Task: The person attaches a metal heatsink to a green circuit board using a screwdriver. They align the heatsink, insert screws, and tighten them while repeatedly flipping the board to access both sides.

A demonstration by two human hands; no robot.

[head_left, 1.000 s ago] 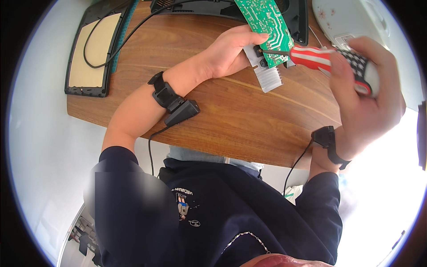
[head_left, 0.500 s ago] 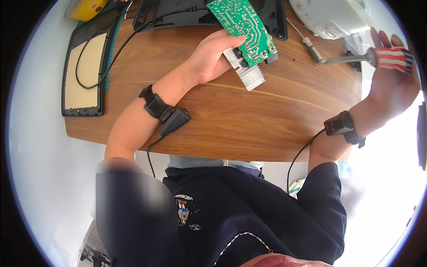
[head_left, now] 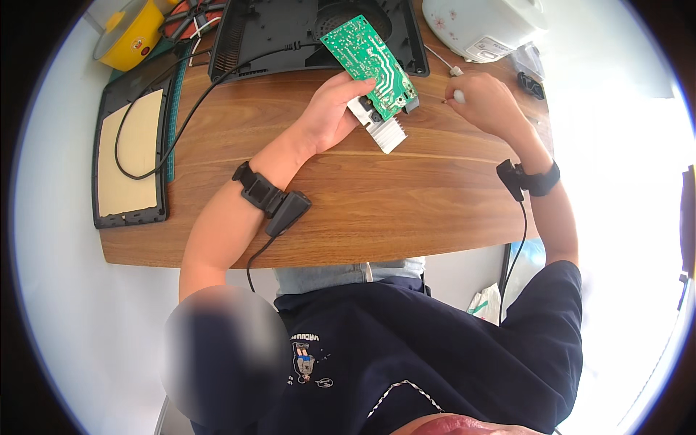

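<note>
My left hand point(head_left: 335, 109) grips a green circuit board point(head_left: 366, 61), solder side up, with the thumb on its edge. A silver finned heat sink point(head_left: 389, 135) juts from the board's near end. Over the right side of the table my right hand point(head_left: 487, 105) is closed, palm down. A whitish rounded bit shows by its thumb, but what it holds is hidden. A tiny screw-like piece point(head_left: 444, 101) is at its fingertips. Just beyond the hand is the pale collar point(head_left: 455, 71) of a thin-shafted tool; the hand covers the rest.
A black plastic housing point(head_left: 290, 29) lies behind the board, with a black cable point(head_left: 192, 87) looping left. At left is a black-framed panel point(head_left: 130, 156) on a green mat. Around the back stand a yellow pot point(head_left: 130, 36), a white rice cooker point(head_left: 482, 25) and a black connector point(head_left: 531, 85).
My right hand has come inward from the far right, and the striped-handled screwdriver it held no longer shows. My left hand keeps the board. The whole view has shifted.
</note>
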